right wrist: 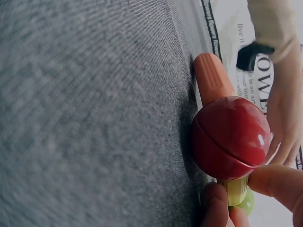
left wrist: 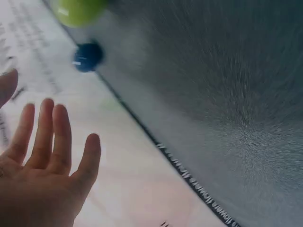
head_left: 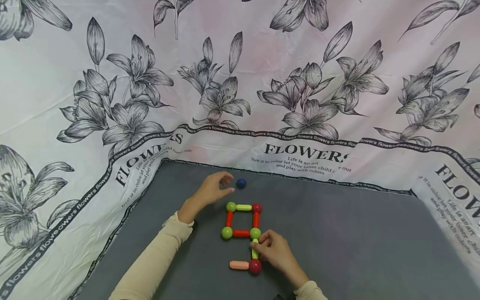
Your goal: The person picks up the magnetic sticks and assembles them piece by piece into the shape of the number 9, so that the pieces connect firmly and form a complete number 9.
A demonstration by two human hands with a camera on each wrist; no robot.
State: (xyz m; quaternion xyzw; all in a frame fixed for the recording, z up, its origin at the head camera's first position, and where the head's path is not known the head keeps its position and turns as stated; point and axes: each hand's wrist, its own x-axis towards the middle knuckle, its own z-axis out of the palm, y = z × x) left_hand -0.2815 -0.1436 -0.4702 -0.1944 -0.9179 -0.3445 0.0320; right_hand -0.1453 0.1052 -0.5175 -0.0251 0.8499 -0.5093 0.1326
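Note:
My right hand (head_left: 277,251) pinches a yellow-green magnetic rod (head_left: 255,251) between thumb and fingers. That rod runs from a green ball (head_left: 255,233) down to a red ball (head_left: 255,266), where a peach-coloured rod (head_left: 239,265) points left. In the right wrist view the thumb and fingertips close on the rod just behind the red ball (right wrist: 231,137). Farther back, my left hand (head_left: 211,189) is held with fingers spread, beside a dark blue ball (head_left: 241,183) on the table. A small gap separates them; the left wrist view also shows the blue ball (left wrist: 88,57) beyond the fingertips.
Above the pinched rod lies a square of rods and balls: red rods (head_left: 241,233) on three sides, a yellow-green rod (head_left: 243,207) at the far side. Its other corners are two green balls and a red ball (head_left: 256,207). Flower-printed cloth (head_left: 225,146) borders the grey table (head_left: 356,241).

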